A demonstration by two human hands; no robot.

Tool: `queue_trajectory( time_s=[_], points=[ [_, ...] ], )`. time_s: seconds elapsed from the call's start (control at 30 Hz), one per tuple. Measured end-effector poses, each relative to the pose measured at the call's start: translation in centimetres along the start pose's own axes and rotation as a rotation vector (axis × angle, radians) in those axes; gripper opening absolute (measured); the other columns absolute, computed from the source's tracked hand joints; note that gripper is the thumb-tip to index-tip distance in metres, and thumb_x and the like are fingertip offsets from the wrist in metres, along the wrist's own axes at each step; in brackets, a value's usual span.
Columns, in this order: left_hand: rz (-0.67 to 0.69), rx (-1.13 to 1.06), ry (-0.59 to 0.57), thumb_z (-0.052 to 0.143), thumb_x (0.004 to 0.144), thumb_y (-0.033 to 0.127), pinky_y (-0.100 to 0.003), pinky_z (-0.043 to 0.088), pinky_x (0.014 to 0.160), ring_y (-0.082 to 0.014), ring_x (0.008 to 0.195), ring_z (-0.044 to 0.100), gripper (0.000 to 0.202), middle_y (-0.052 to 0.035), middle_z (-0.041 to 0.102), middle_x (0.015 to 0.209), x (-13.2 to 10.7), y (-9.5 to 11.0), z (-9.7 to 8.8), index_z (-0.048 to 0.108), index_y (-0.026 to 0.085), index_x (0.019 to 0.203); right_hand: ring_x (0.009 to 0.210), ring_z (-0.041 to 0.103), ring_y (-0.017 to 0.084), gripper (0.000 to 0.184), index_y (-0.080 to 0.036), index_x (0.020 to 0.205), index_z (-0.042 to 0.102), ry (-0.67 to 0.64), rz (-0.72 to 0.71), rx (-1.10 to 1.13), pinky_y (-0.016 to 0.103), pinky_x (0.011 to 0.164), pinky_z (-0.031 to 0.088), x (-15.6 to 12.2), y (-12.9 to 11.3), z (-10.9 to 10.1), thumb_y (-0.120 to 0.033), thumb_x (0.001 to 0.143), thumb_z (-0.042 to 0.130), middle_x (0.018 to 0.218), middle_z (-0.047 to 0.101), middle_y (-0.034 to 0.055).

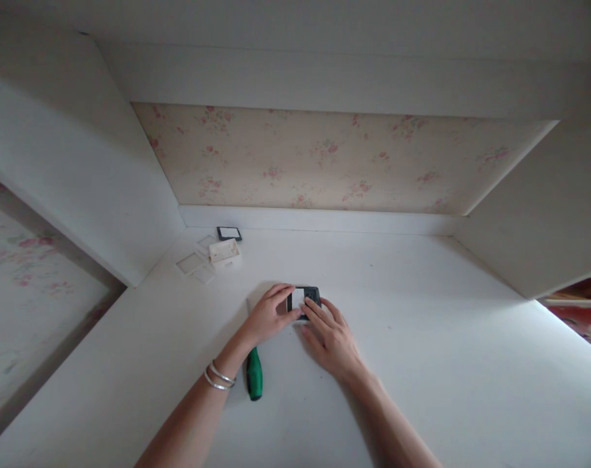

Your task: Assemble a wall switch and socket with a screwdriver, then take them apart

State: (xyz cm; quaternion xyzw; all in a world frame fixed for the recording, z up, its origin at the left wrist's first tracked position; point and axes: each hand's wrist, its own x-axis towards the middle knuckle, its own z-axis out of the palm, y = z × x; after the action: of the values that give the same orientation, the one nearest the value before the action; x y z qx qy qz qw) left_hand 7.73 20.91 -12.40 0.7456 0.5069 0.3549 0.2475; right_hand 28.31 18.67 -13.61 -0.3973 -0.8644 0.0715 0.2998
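Note:
A small black rectangular device [298, 298] with a white panel and a dark round-patterned part lies between my hands, low over the white desk or resting on it; I cannot tell which. My left hand [270, 312] grips its left side, thumb at the near edge and fingers at the far edge. From the right, my right hand [331, 335] steadies it, with fingertips pressing on its top face and other fingers along its right edge. A screwdriver with a green handle [255, 377] lies by my left forearm, its shaft partly hidden behind the wrist.
Towards the back left of the white desk [412, 364] sit a small open white box [225, 253], several clear plastic pieces [190, 263] and a black frame with a white panel [229, 233]. White side panels and a floral-papered back wall [324, 162] enclose the desk.

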Motion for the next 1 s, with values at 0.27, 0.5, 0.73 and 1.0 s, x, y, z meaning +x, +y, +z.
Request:
queue_trajectory(
  time_s=[0.27,0.5,0.73,1.0],
  points=[
    [-0.015,-0.012,0.01,0.066,0.079,0.039,-0.033,0.037,0.108,-0.0194,0.122,0.046,0.048,-0.003,0.051,0.129,0.1,0.1,0.0,0.054,0.025,0.124,0.132,0.03,0.029,0.048,-0.026,0.137,0.043,-0.014,0.014,-0.013,0.05,0.103,0.038,-0.1,0.3,0.2,-0.024,0.09,0.048,0.138,0.046,0.0012],
    [-0.019,-0.032,0.018,0.067,0.079,0.037,-0.034,0.039,0.105,-0.0206,0.119,0.048,0.047,-0.0049,0.053,0.127,0.2,0.1,0.1,0.055,0.023,0.122,0.129,0.034,0.028,0.044,-0.025,0.134,0.047,-0.027,0.06,-0.077,0.047,0.101,0.04,0.1,-0.1,0.3,-0.02,0.09,0.046,0.141,0.043,0.0016],
    [-0.019,-0.029,0.019,0.068,0.078,0.035,-0.033,0.039,0.105,-0.0194,0.118,0.049,0.047,-0.0043,0.053,0.126,0.3,0.0,0.1,0.056,0.023,0.122,0.13,0.031,0.028,0.047,-0.023,0.135,0.046,-0.034,0.06,-0.115,0.046,0.101,0.04,0.1,-0.7,0.3,-0.015,0.089,0.043,0.14,0.044,-0.0017],
    [-0.031,-0.057,0.033,0.071,0.075,0.031,-0.032,0.04,0.104,-0.0189,0.117,0.05,0.048,-0.0042,0.054,0.126,0.3,0.0,0.2,0.057,0.023,0.12,0.13,0.032,0.029,0.055,-0.026,0.138,0.043,-0.019,0.054,-0.106,0.047,0.098,0.044,0.0,-0.9,0.3,-0.012,0.085,0.045,0.138,0.046,-0.0024]
  ],
)
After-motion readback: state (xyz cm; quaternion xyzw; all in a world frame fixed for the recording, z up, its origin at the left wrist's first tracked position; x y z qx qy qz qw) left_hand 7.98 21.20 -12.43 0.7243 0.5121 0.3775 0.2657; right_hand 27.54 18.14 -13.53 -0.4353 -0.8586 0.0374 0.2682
